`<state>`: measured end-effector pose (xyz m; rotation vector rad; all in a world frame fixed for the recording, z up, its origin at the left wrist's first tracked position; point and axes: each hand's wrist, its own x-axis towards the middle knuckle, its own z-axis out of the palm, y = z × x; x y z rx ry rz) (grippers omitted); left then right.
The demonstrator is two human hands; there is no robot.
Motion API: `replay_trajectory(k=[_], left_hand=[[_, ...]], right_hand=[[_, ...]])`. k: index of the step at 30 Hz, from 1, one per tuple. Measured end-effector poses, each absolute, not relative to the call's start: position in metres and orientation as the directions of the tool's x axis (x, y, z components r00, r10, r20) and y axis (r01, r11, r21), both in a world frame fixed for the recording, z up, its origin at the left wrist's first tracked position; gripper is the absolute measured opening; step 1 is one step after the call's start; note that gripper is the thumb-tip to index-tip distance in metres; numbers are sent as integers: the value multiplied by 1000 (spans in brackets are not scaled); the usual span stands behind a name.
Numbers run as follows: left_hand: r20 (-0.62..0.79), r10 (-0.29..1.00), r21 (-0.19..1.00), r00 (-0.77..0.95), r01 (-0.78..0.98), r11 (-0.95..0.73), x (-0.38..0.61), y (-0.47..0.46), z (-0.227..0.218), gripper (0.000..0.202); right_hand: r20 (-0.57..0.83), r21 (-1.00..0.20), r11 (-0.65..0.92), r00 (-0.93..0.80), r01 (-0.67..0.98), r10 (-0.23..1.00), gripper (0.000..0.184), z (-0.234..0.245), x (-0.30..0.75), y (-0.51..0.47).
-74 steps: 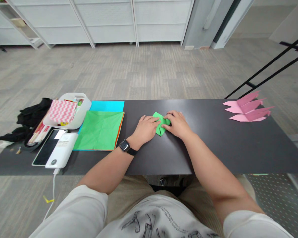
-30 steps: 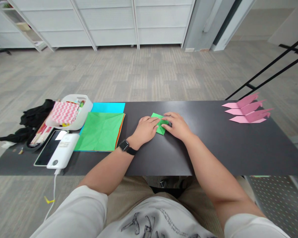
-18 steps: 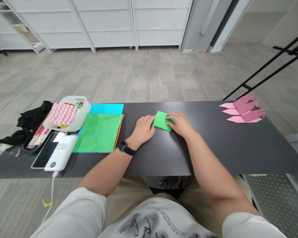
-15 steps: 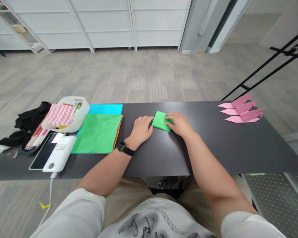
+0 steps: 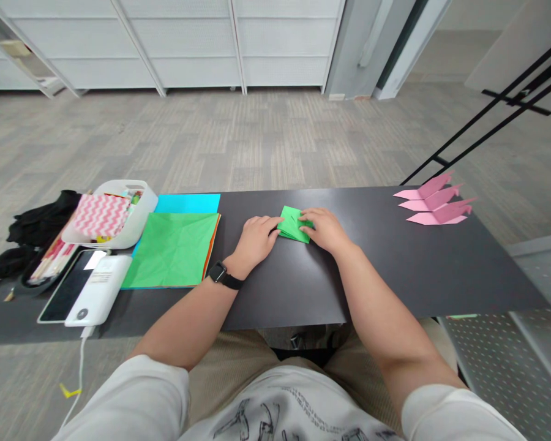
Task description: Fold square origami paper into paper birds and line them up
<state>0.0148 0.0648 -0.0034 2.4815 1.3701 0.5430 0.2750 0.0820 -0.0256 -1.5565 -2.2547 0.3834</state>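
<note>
A small folded green paper (image 5: 292, 224) lies on the black table (image 5: 395, 263) in front of me. My left hand (image 5: 255, 239), with a dark watch on its wrist, rests with curled fingers against the paper's left edge. My right hand (image 5: 324, 228) lies on the paper's right side, its fingers pinching and pressing that part, which they partly hide.
A stack of coloured sheets (image 5: 172, 248), green on top and blue beneath, lies to the left. Further left are a white basket (image 5: 140, 211), a phone (image 5: 67, 285), a white power bank (image 5: 100, 290) and black cloth (image 5: 39, 220). Pink folded paper shapes (image 5: 434, 201) sit at far right.
The green paper was turned over to a flat side, then shows folds again. Both hands stayed at it, the right hand pressing its right part.
</note>
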Motion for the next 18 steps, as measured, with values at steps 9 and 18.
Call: replay_trajectory(k=[9, 18], left_hand=[[201, 810, 413, 550, 703, -580, 13, 67, -4, 24], [219, 831, 418, 511, 721, -553, 13, 66, -8, 14]], right_hand=[[103, -427, 367, -359, 826, 928, 32, -19, 275, 78], [103, -426, 427, -427, 797, 898, 32, -16, 270, 74]])
